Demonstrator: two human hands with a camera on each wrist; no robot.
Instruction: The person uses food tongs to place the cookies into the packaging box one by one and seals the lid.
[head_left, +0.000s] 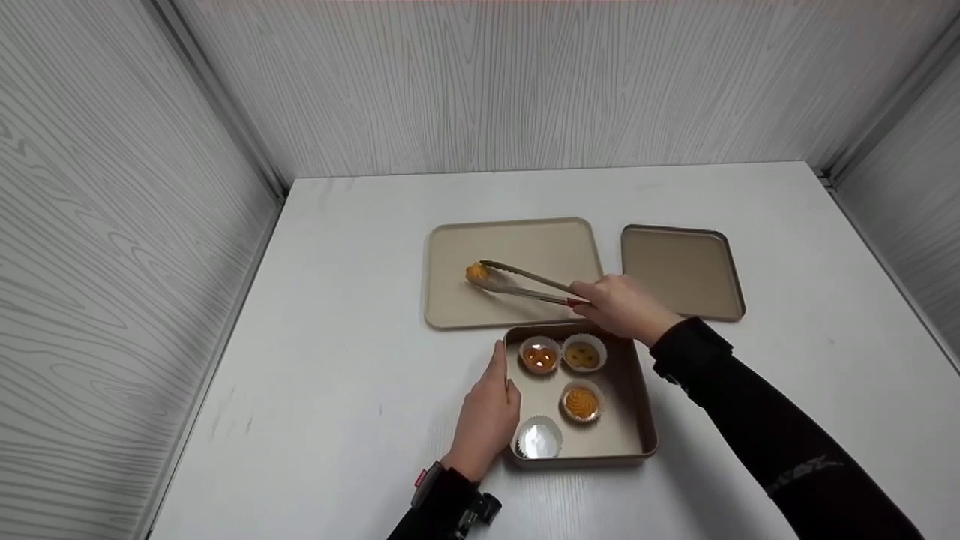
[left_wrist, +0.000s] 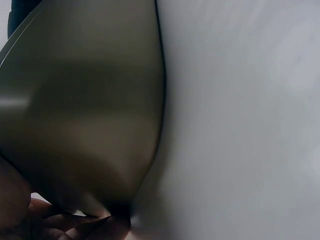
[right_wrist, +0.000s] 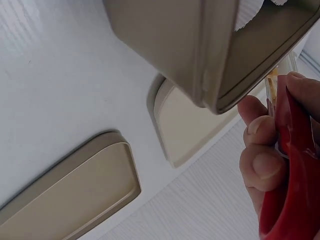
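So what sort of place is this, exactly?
Probably a staged work booth rather than a real kitchen: wood-grain walls stand on three sides of a white table, which holds a baking pan of small pastries.

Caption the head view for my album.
Right hand holds tongs pinching a pastry over a tray; left hand touches a pan.
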